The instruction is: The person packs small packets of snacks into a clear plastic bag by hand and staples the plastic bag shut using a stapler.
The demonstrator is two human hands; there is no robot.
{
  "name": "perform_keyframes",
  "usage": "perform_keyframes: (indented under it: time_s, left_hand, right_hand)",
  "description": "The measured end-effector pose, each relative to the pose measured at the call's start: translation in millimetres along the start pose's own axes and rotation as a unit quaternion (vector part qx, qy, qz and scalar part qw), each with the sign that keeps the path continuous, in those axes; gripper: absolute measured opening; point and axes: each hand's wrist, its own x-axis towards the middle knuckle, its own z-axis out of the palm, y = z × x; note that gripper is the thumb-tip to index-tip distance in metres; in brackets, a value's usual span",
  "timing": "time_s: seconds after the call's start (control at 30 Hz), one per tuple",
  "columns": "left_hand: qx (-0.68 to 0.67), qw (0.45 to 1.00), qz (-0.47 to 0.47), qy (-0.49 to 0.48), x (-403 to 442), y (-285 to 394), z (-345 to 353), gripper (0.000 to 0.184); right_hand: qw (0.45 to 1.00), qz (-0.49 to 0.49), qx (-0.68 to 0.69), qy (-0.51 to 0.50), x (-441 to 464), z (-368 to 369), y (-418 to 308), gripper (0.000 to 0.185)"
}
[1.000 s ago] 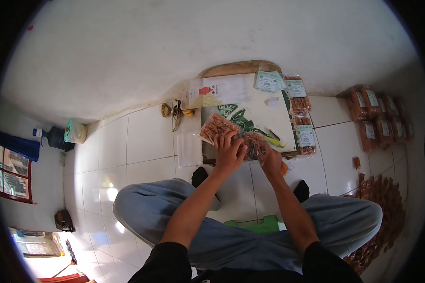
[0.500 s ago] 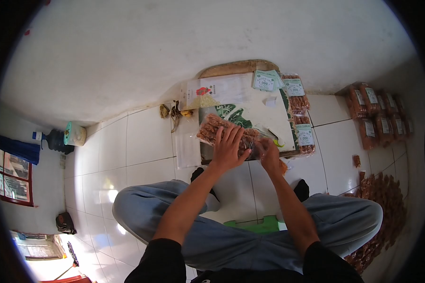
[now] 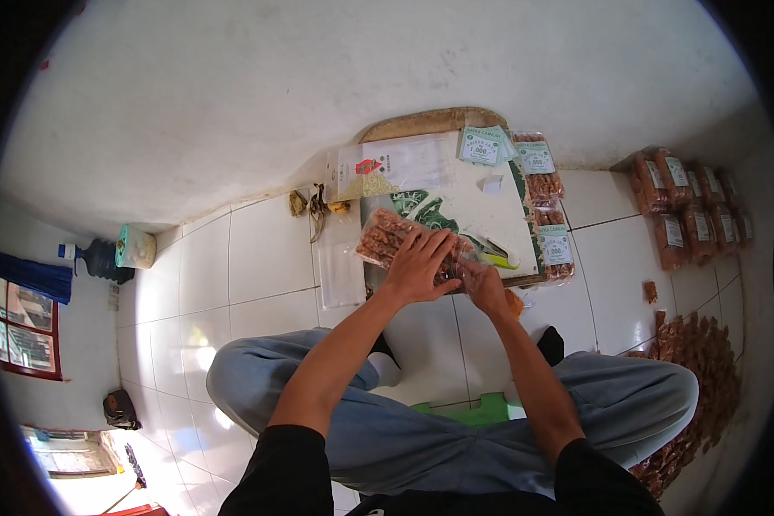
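A clear plastic bag of brown snacks (image 3: 383, 238) lies slantwise on the low white-topped table. Across its top rests my left hand (image 3: 420, 262), palm down with the fingers stretched out. My right hand (image 3: 488, 290) has its fingers closed on the gathered right end of the bag; its fingertips are partly hidden. Just beyond that hand lies a tool with a lime-green handle (image 3: 499, 255), its kind unclear. Green-and-white printed labels (image 3: 482, 146) are piled at the table's far right corner.
Labelled snack packs (image 3: 555, 245) line the table's right side. More packs (image 3: 701, 202) are stacked by the wall, and many small brown packets (image 3: 697, 370) are heaped on the floor at right. Printed plastic bags (image 3: 378, 172) lie at the table's far left, near banana peels (image 3: 318, 206).
My left hand has shifted slightly along the bag, its fingers drawn closer together. My right hand has turned a little and moved slightly down, still gripping the bag's end.
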Motion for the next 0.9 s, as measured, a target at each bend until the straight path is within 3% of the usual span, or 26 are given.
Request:
perform_keyframes:
  time_s: [0.07,0.2,0.27,0.4,0.5,0.6,0.7,0.77,0.9]
  left_hand:
    - [-0.007,1.000,0.006,-0.005,0.8,-0.5,1.0,0.079]
    - [-0.005,1.000,-0.007,0.012,1.5,-3.2,4.3,0.092]
    - [0.007,0.999,-0.035,0.031,0.8,-4.4,3.6,0.100]
    - [0.037,0.991,-0.120,0.052,-0.4,-5.0,6.8,0.108]
    - [0.024,0.990,-0.131,0.039,0.8,-7.3,10.4,0.108]
    - [0.022,0.993,-0.113,0.016,0.2,-7.5,9.0,0.105]
    - [0.022,0.996,-0.085,0.025,-0.4,-6.8,7.4,0.097]
    - [0.017,0.997,-0.066,0.044,-1.7,-6.8,6.5,0.091]
    - [0.032,0.998,-0.042,0.042,2.3,-8.8,4.0,0.088]
  right_hand:
    - [0.991,-0.111,-0.018,-0.067,3.8,-2.8,-1.3,0.023]
    - [0.994,-0.101,-0.012,-0.040,5.0,-3.2,4.4,0.025]
    - [0.995,0.047,-0.025,0.082,1.1,-0.4,3.4,0.027]
    - [0.991,0.056,0.035,0.114,-5.1,-4.0,-13.5,0.029]
    - [0.991,0.062,0.045,0.106,3.9,3.6,7.1,0.029]
    - [0.996,-0.035,0.021,0.085,9.1,6.8,19.7,0.032]
    - [0.998,-0.063,-0.005,0.020,11.8,4.0,21.5,0.037]
    - [0.983,-0.154,-0.095,-0.010,19.4,0.7,27.5,0.040]
    - [0.992,-0.095,-0.060,-0.051,15.8,-15.3,-1.1,0.042]
